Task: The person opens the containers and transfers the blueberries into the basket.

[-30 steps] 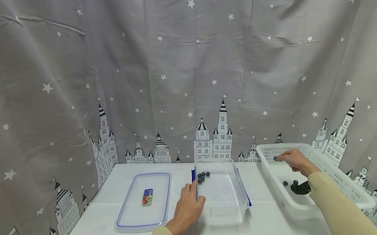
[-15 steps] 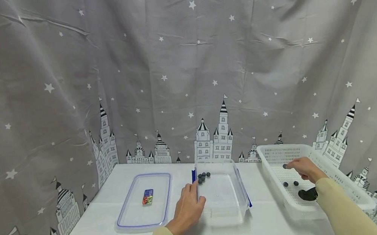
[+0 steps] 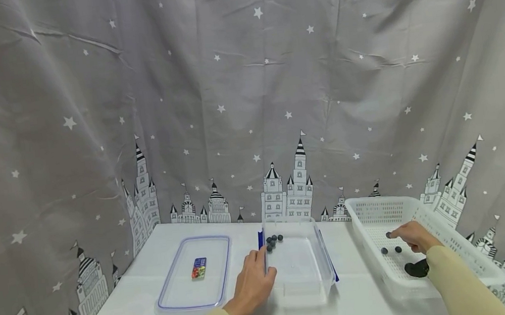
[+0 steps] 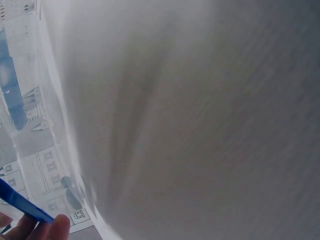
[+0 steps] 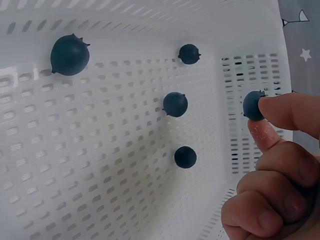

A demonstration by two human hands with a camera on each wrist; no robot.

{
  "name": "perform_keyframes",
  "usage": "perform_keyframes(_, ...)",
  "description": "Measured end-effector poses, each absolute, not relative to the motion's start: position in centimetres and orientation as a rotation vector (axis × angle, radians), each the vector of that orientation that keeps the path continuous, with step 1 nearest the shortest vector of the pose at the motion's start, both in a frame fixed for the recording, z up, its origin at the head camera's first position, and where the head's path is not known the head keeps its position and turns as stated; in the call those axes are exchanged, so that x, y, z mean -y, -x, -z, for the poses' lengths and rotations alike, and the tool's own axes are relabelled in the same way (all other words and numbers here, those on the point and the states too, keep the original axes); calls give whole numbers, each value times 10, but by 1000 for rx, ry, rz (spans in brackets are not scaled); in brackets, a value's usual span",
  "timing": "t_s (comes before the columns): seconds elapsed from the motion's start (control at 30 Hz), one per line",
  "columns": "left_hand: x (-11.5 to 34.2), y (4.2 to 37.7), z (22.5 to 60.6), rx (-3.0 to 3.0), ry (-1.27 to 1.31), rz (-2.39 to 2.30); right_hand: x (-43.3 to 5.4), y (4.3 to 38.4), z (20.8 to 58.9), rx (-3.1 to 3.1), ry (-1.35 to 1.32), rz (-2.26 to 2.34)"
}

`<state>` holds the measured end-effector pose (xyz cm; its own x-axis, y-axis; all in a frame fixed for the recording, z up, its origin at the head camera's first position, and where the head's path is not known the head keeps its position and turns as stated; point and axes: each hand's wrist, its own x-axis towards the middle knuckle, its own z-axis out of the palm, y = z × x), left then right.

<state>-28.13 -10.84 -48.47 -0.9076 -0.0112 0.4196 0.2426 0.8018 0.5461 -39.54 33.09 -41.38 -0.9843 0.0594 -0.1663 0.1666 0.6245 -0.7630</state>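
My right hand (image 3: 415, 237) is inside the white perforated basket (image 3: 465, 254), pinching a blueberry (image 5: 253, 105) between thumb and index finger while its other fingers curl in. Several loose blueberries (image 5: 175, 104) lie on the basket floor in the right wrist view. At the left wall of a clear plastic food container (image 3: 305, 261), my left hand (image 3: 251, 281) grips the side, its fingers (image 4: 59, 229) bent over a blue latch (image 4: 22, 202). A cluster of blueberries (image 3: 272, 242) rests in that container's far left corner.
A clear lid (image 3: 188, 296) with a blue seal and a coloured label (image 3: 199, 268) lies on the white table (image 3: 141, 310), left of the container. Behind the table hangs a grey curtain (image 3: 236, 88) printed with stars and castles. A dark strap (image 3: 416, 269) circles the right wrist.
My right hand has moved back toward me and slightly right within the basket, the pinched blueberry moving with it. The left hand stays at the container's side.
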Motion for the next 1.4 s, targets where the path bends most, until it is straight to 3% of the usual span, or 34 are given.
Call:
perform_keyframes(0.77, 108, 281, 484, 2600, 174, 857, -333, 404, 429, -2685, -303, 1193)
perform_keyframes(1.17, 107, 280, 484, 2605, 169, 871, -326, 399, 420, -2706, -217, 1193)
perform_keyframes(1.4, 107, 280, 485, 2597, 165, 883, -313, 404, 411, -2731, -23, 1240)
